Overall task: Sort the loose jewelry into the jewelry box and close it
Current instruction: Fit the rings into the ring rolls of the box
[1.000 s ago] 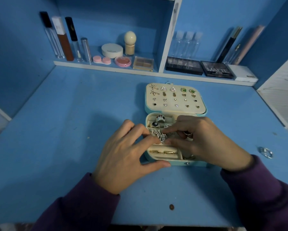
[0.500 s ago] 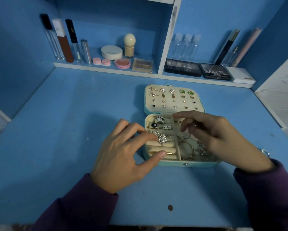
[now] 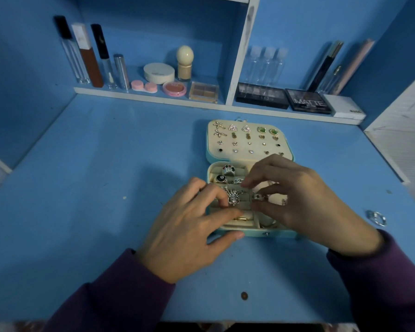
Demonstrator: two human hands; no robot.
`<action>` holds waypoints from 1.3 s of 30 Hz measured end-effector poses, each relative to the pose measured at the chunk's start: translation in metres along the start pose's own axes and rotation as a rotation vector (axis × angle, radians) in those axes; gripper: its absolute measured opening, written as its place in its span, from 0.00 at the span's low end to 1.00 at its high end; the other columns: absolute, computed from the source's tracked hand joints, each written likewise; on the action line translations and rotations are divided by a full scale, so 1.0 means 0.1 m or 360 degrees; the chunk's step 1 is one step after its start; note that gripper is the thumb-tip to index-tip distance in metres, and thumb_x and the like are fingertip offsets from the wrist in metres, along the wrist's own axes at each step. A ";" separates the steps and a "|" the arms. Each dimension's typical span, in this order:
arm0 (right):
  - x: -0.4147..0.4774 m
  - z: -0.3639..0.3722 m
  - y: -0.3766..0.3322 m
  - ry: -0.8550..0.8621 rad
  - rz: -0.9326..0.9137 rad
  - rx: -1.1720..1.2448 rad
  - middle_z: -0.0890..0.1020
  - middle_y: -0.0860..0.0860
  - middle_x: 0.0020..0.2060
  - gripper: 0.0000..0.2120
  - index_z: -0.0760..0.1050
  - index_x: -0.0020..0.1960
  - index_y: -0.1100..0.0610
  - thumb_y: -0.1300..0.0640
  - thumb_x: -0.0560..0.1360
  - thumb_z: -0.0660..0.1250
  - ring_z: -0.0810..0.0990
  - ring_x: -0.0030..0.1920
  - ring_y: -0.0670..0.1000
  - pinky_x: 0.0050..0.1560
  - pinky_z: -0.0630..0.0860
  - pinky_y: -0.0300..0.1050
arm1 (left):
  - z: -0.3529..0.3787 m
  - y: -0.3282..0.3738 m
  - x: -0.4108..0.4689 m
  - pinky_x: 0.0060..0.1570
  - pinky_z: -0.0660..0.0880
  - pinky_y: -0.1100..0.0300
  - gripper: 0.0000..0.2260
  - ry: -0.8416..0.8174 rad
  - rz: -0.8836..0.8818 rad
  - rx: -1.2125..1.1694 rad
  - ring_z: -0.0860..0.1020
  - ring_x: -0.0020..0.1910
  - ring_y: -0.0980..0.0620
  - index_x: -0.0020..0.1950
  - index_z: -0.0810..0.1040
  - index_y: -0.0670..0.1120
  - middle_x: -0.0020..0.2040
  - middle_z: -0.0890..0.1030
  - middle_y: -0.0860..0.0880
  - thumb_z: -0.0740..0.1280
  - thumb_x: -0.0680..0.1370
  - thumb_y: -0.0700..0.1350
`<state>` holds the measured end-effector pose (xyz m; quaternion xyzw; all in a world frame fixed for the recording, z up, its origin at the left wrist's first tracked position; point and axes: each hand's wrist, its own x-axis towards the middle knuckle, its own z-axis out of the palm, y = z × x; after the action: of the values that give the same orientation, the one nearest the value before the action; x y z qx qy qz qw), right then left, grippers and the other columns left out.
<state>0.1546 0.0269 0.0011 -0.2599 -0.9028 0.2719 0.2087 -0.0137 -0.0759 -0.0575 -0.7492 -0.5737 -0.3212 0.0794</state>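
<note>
Earrings (image 3: 246, 128) pinned in lid (image 3: 242, 146), rings (image 3: 228, 170) seated in jewelry box (image 3: 281, 233). Right hand (image 3: 304, 195) apparently pinching 1 patterned ring (image 3: 260, 197); left hand (image 3: 189, 233) relaxed on box. Remaining: 1 loose ring (image 3: 376, 218) on bench (image 3: 105, 188), closing.

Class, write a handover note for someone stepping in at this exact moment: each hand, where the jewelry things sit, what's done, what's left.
Left hand: relaxed, fingers resting on the jewelry box at its left rim, thumb against the front wall.
Right hand: its grip pinches a small ring over the box.
Done: stud earrings fill the open lid; rings, including a spider ring, sit in the left slots.
Left: seat the held ring, fetch the loose ring lying on the desk to the right, close the box.
</note>
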 end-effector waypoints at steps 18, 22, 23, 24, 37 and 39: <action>-0.03 0.04 0.00 0.0020 0.0024 0.0005 0.83 0.44 0.34 0.08 0.84 0.45 0.52 0.59 0.67 0.76 0.80 0.34 0.43 0.41 0.75 0.33 | -0.03 -0.01 0.02 0.43 0.66 0.63 0.12 -0.0030 0.0057 -0.0041 0.67 0.46 0.54 0.46 0.85 0.51 0.43 0.76 0.54 0.67 0.75 0.56; -0.04 0.11 0.00 0.0126 -0.0124 -0.0129 0.80 0.41 0.32 0.02 0.82 0.38 0.53 0.56 0.67 0.73 0.77 0.33 0.40 0.38 0.73 0.31 | -0.03 -0.01 0.03 0.43 0.66 0.63 0.11 -0.0013 0.0059 -0.0047 0.67 0.46 0.54 0.45 0.85 0.51 0.43 0.76 0.53 0.67 0.74 0.56; -0.05 0.12 0.02 0.0133 -0.0156 -0.0141 0.79 0.41 0.32 0.00 0.82 0.38 0.54 0.57 0.67 0.73 0.76 0.33 0.38 0.38 0.72 0.31 | -0.03 -0.01 0.03 0.43 0.67 0.63 0.11 -0.0005 0.0061 -0.0050 0.67 0.46 0.54 0.44 0.85 0.50 0.43 0.76 0.53 0.67 0.74 0.55; -0.05 0.14 0.03 0.0141 -0.0193 -0.0160 0.79 0.41 0.33 0.01 0.82 0.38 0.55 0.59 0.67 0.72 0.74 0.34 0.37 0.38 0.71 0.29 | -0.03 -0.01 0.03 0.43 0.67 0.63 0.11 0.0000 0.0064 -0.0054 0.67 0.46 0.54 0.44 0.85 0.50 0.42 0.76 0.53 0.67 0.74 0.55; -0.14 0.15 0.10 0.0069 -0.0494 -0.0369 0.78 0.52 0.37 0.04 0.79 0.40 0.61 0.64 0.73 0.68 0.73 0.41 0.48 0.46 0.68 0.32 | -0.03 -0.01 0.03 0.42 0.68 0.61 0.10 -0.0005 0.0076 -0.0047 0.67 0.45 0.54 0.44 0.85 0.50 0.42 0.77 0.53 0.67 0.75 0.55; -0.16 0.18 0.10 0.0096 -0.0507 -0.0406 0.78 0.52 0.37 0.03 0.79 0.40 0.62 0.65 0.71 0.68 0.73 0.40 0.50 0.47 0.67 0.32 | -0.03 -0.01 0.03 0.42 0.67 0.62 0.10 0.0002 0.0078 -0.0050 0.67 0.45 0.54 0.44 0.85 0.50 0.42 0.77 0.53 0.67 0.75 0.54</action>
<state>0.1615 0.0177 -0.0220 -0.1463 -0.9529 0.1112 0.2414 -0.0150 -0.0745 -0.0532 -0.7641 -0.5499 -0.3286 0.0760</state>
